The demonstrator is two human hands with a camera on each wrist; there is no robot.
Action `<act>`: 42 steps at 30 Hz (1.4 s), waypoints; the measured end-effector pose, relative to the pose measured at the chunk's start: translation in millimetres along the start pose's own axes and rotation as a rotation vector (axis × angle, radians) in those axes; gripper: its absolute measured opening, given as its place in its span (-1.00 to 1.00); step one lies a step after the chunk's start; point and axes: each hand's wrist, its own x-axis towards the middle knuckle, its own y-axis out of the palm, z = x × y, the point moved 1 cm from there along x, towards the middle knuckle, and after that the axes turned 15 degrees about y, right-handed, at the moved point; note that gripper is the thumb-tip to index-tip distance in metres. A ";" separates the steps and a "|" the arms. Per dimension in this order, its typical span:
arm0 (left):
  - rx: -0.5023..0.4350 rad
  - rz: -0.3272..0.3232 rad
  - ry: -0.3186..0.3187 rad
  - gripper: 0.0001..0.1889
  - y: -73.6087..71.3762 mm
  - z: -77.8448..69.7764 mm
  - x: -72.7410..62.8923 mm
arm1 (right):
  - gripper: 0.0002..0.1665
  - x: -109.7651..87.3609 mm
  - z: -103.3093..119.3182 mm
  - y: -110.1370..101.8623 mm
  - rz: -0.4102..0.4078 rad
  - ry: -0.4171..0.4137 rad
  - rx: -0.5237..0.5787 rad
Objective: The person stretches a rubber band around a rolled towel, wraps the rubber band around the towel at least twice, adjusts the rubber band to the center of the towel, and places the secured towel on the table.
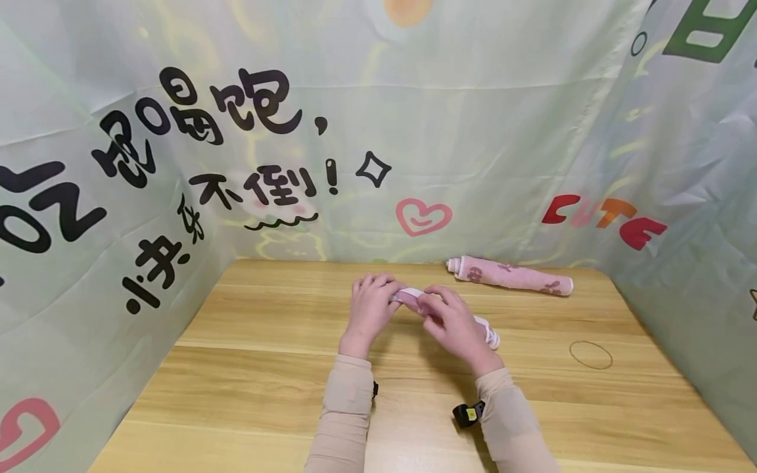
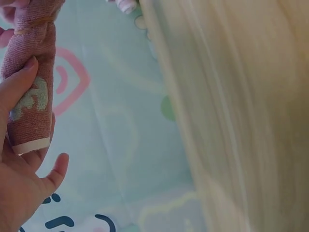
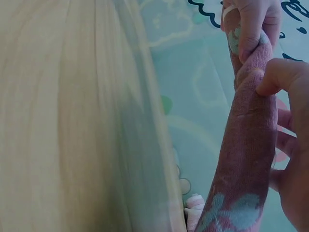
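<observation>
Both hands grip one rolled pink towel (image 1: 409, 297) above the wooden table. My left hand (image 1: 370, 303) holds its left end; in the left wrist view the thumb lies along the towel (image 2: 30, 55) near a pale printed figure and white hem. A thin rubber band (image 2: 34, 25) circles the roll between the hands. Farther right along it, my right hand (image 1: 455, 322) pinches the roll with thumb and fingers. The right wrist view shows the towel (image 3: 246, 140) narrowed and creased at the band, its far part running past the right hand.
A second rolled pink towel (image 1: 514, 276) lies at the back right of the table (image 1: 266, 381). A loose rubber band (image 1: 591, 355) rests on the right side. Printed cloth (image 1: 355, 131) hangs behind and on both sides.
</observation>
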 end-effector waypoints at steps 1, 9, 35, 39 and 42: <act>0.001 0.004 -0.001 -0.75 0.7 -0.4 0.0 | -0.69 -0.3 -0.1 0.9 0.008 0.006 -0.008; -0.058 0.023 -0.035 -0.77 0.6 0.3 0.4 | -0.80 -0.7 -0.8 4.6 0.011 -0.019 0.018; -0.132 0.046 -0.073 -0.73 -5.2 4.1 -0.2 | -0.40 -1.8 -4.0 0.3 -0.039 0.086 -0.057; -0.162 0.050 -0.082 -0.72 -5.4 4.3 -0.2 | -0.42 -2.5 -5.3 1.0 -0.049 0.100 -0.092; -0.192 0.040 -0.088 -0.70 -5.4 4.1 0.1 | -0.44 -3.1 -5.5 0.8 -0.055 0.118 -0.101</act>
